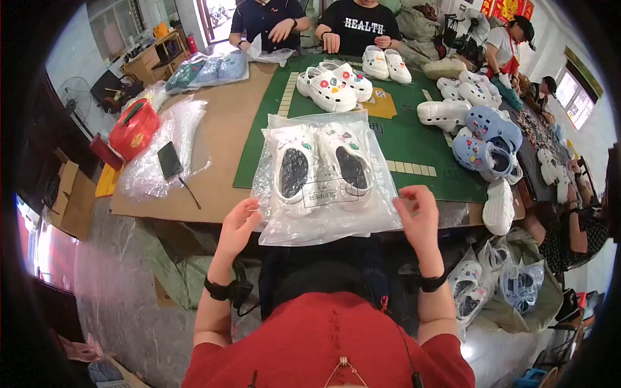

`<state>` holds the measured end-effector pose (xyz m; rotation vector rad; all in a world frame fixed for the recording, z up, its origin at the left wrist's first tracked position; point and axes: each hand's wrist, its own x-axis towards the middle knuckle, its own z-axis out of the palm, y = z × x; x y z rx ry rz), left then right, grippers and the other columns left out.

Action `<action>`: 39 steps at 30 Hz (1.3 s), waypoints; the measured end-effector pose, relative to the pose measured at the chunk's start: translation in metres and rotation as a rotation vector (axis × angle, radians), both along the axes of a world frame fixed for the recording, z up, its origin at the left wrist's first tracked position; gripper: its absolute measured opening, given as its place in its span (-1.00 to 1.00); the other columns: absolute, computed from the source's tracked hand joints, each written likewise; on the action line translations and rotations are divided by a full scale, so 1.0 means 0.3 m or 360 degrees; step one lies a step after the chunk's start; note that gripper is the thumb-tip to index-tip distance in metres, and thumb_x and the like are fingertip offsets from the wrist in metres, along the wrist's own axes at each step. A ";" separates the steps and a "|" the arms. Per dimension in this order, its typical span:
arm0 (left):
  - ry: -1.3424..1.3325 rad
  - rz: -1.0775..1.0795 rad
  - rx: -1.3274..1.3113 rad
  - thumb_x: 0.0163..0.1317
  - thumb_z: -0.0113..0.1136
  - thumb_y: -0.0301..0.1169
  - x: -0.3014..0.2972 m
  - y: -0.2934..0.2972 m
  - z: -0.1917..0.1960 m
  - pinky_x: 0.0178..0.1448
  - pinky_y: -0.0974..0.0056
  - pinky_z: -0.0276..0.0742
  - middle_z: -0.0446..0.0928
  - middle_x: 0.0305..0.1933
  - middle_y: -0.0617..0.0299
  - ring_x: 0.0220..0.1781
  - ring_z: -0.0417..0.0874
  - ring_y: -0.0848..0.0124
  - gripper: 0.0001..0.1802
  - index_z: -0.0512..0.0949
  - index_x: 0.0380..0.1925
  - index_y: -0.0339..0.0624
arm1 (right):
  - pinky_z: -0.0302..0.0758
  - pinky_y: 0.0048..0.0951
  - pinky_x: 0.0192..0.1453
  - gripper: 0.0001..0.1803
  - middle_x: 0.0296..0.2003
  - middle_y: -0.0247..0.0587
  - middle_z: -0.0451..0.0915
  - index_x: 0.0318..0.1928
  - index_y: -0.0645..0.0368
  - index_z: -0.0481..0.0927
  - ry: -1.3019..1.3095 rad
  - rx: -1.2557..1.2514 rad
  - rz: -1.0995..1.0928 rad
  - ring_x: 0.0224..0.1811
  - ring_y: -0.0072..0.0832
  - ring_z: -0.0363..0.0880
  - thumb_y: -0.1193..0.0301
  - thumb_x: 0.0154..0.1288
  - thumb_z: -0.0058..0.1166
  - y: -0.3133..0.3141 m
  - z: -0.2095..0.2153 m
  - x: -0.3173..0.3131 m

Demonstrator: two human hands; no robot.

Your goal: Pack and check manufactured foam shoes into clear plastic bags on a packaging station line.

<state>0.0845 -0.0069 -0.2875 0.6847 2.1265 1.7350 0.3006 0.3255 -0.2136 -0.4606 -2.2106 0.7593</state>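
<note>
A clear plastic bag [387, 216] with a pair of white clogs [291, 143] in it lies in front of me, over the near edge of the green mat. The clogs have dark insoles and small coloured charms, and their toes point away from me. My left hand [240, 223] is at the bag's left edge, fingers and thumb apart. By the right edge is my right hand [418, 210], its thumb and fingers spread a little. Both hands are close to the plastic; whether the fingertips touch it I cannot tell.
Beyond the bag are loose white clogs [333, 89]; blue clogs [495, 132] are piled at right. Left lie plastic bags [184, 129], a phone [169, 160] and a red pouch [134, 127]. Two people stand across the table. Bagged clogs [466, 284] rest in a sack below right.
</note>
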 end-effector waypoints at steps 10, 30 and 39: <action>0.0157 -0.0170 -0.0424 0.34 0.21 -0.29 0.010 0.131 -0.043 0.33 0.16 0.39 0.33 0.35 -0.18 0.33 0.44 0.11 -0.15 -0.04 0.47 -0.30 | 0.17 0.10 0.34 -0.23 0.20 0.28 0.29 0.24 0.13 0.40 -0.0337 0.0666 0.0328 0.26 0.17 0.25 -0.07 0.14 0.24 -0.278 -0.076 -0.287; 0.0646 -0.0057 -0.0826 0.38 -0.04 0.04 0.081 0.173 0.029 0.22 -0.01 0.43 0.44 0.22 -0.26 0.18 0.53 -0.11 -0.33 0.35 0.28 -0.27 | 0.04 0.22 0.35 -0.29 0.18 0.16 0.30 -0.04 0.02 0.53 -0.0286 0.0593 0.0320 0.31 0.22 0.13 -0.18 -0.09 0.35 -0.252 -0.145 -0.388; 0.0927 -0.0079 -0.1093 0.39 -0.06 -0.14 0.124 0.192 0.003 0.29 0.01 0.39 0.38 0.25 -0.36 0.22 0.49 -0.14 -0.53 0.52 0.15 -0.17 | 0.07 0.22 0.35 -0.11 0.30 0.41 0.10 0.18 -0.01 0.43 -0.0552 0.0684 0.0088 0.32 0.30 0.10 -0.18 -0.13 0.37 -0.241 -0.102 -0.351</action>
